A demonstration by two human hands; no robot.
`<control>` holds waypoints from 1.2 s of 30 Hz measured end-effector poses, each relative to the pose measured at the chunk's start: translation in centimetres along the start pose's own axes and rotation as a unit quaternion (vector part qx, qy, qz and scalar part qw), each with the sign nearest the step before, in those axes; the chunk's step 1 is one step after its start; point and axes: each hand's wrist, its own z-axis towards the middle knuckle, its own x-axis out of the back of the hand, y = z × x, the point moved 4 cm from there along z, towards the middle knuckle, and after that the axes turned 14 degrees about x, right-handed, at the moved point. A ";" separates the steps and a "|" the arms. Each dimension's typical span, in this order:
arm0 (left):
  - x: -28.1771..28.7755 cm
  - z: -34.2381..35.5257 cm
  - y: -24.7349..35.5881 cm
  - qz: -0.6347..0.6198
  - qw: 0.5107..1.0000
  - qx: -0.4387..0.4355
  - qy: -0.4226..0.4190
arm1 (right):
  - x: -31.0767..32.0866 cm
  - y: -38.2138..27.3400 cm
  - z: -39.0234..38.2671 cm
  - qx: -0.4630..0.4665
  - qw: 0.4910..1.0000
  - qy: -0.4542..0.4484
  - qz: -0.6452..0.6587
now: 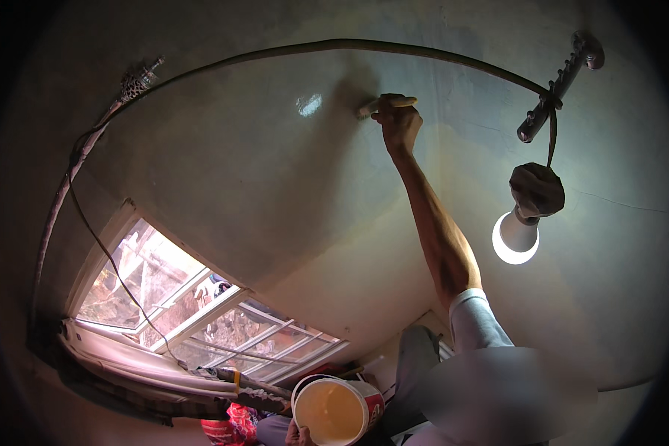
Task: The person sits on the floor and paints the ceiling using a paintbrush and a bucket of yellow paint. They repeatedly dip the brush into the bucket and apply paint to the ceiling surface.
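Observation:
My right hand (398, 125) is raised high on a bare forearm, closed round a paintbrush (366, 109) whose bristles are at the mottled grey wall surface (260, 149), beside a wet, glossy patch (308, 105). The arm casts a long shadow down that surface. Low in the view, my left hand (299, 435) grips the edge of a white bucket (357, 405) holding a pale yellowish liquid. Much of that hand is cut off by the lower edge.
A lit bulb (514, 238) hangs right of my arm from a cable looped over a metal fixture (561, 89). A long rod (85, 152) runs down the left. A multi-paned window (141, 275), bundled fabric (126, 360) and a red patterned item (241, 416) are lower left.

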 end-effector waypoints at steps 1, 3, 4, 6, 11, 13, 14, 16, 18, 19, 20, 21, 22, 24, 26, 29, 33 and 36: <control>-0.1 0.0 0.1 0.001 1.000 -0.001 -0.002 | -0.2 -0.2 1.1 0.031 0.999 0.007 0.015; 0.2 -0.2 -0.2 -0.002 1.000 0.004 0.006 | -0.9 -1.6 1.5 0.006 0.997 0.035 0.071; 0.2 -0.3 -0.3 -0.004 1.000 0.005 0.009 | -0.9 -1.4 1.0 0.022 0.986 0.056 0.153; 0.7 -0.8 -0.5 -0.006 1.000 0.011 0.020 | -1.4 -0.4 -1.0 0.026 0.974 0.061 0.218; -0.4 -0.5 0.2 -0.015 1.000 0.013 -0.001 | 1.9 5.1 -7.4 -0.092 0.962 0.048 0.252; 0.1 -0.4 -0.6 0.018 1.000 -0.012 0.019 | 2.5 6.6 -10.4 -0.121 0.965 0.051 0.226; 0.5 0.1 -1.5 0.068 0.996 -0.050 0.035 | 2.7 7.2 -11.4 -0.133 0.968 0.053 0.204; 0.8 0.5 -1.9 0.142 0.985 -0.086 0.046 | 3.6 7.7 -13.1 -0.140 0.974 0.059 0.169; 0.5 0.4 -0.9 0.189 0.977 -0.084 0.041 | 4.5 7.7 -13.0 -0.135 0.982 0.072 0.111; 1.3 1.5 -3.9 0.150 0.985 -0.036 0.080 | 4.4 5.8 -12.5 -0.159 0.980 0.086 0.079; 0.5 1.0 -2.1 0.051 0.998 -0.027 0.010 | 4.7 5.6 -11.5 -0.121 0.989 0.079 0.044; -0.6 0.3 -0.1 -0.048 0.997 -0.016 -0.063 | 5.0 5.5 -10.0 -0.082 0.994 0.073 0.006; -1.0 0.4 0.3 -0.054 0.996 -0.047 -0.047 | 5.3 6.1 -8.1 -0.049 0.996 0.067 -0.029; 1.0 0.0 -1.1 0.091 0.995 -0.022 0.032 | 0.8 4.7 -7.7 -0.037 0.998 0.038 0.018; 0.8 -1.1 -0.2 0.045 0.999 -0.005 0.029 | -0.6 3.8 -6.2 -0.025 0.996 0.031 0.082; 0.3 -0.8 1.5 0.087 0.995 -0.037 0.010 | 1.5 2.6 -4.6 -0.050 0.965 0.077 0.244; -0.3 -1.0 1.6 0.009 0.999 -0.028 -0.022 | 2.9 6.2 -9.9 -0.168 0.944 0.081 0.273; 0.2 0.8 -2.1 -0.033 0.999 -0.036 0.002 | 3.4 8.9 -14.5 -0.213 0.939 0.090 0.255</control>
